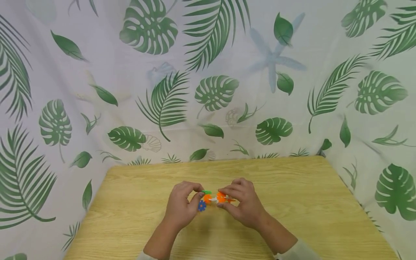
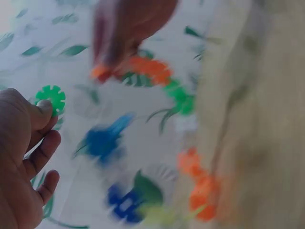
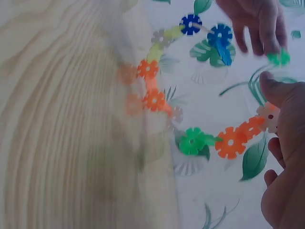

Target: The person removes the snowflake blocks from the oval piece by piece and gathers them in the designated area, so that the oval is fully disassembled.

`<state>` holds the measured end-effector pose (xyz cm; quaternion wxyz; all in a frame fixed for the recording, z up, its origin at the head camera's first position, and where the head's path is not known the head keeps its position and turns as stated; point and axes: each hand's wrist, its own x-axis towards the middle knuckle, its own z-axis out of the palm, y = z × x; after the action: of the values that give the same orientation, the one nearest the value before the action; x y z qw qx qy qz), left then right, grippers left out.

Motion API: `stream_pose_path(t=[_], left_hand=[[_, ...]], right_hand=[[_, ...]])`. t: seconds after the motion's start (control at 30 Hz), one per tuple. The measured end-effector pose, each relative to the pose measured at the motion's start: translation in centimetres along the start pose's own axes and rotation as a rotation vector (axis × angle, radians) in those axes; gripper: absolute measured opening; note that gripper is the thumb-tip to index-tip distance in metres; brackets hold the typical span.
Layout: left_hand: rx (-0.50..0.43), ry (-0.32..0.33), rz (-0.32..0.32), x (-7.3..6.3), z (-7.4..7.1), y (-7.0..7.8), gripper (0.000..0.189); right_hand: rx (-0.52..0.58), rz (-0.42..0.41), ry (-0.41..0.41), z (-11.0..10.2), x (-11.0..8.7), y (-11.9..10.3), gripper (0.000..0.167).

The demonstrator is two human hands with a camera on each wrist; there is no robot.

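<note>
Between thumb and fingertips, my left hand (image 2: pixel 19 157) pinches a single green notched plastic disc (image 2: pixel 51 100). Opposite it, my right hand (image 3: pixel 290 171) grips one end of a curved chain of interlocking discs (image 3: pixel 231 143), near a whitish disc (image 3: pixel 268 118) that the fingers partly cover. Orange, green, yellow and blue discs make up the chain, which hangs in a loop with a blue disc (image 3: pixel 219 36) at its far end. The green disc appears apart from the chain in the left wrist view. In the head view both hands are close together above the table.
A wood-grain table (image 1: pixel 136 213) lies under the hands. Behind and beside it hangs a white cloth (image 1: pixel 234 130) printed with green leaves. The table's back edge (image 1: pixel 182 163) meets the cloth.
</note>
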<state>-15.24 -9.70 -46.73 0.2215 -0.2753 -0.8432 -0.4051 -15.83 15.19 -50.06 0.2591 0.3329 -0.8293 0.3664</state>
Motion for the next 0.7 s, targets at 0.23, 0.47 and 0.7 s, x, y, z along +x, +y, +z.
stream_pose_path(t=[0.23, 0.47, 0.7], left_hand=[[-0.017, 0.072, -0.179, -0.3, -3.1, -2.2, 0.011], [-0.066, 0.088, -0.469, -1.9, -4.6, -5.3, 0.012], [-0.009, 0.056, -0.580, -3.6, -5.6, -8.5, 0.019]], right_hand=[[0.001, 0.035, 0.004, -0.7, -0.8, 0.8, 0.040], [-0.010, 0.035, 0.008, -1.3, -0.9, 0.8, 0.040], [-0.010, -0.006, 0.039, -1.8, -0.9, 1.0, 0.037]])
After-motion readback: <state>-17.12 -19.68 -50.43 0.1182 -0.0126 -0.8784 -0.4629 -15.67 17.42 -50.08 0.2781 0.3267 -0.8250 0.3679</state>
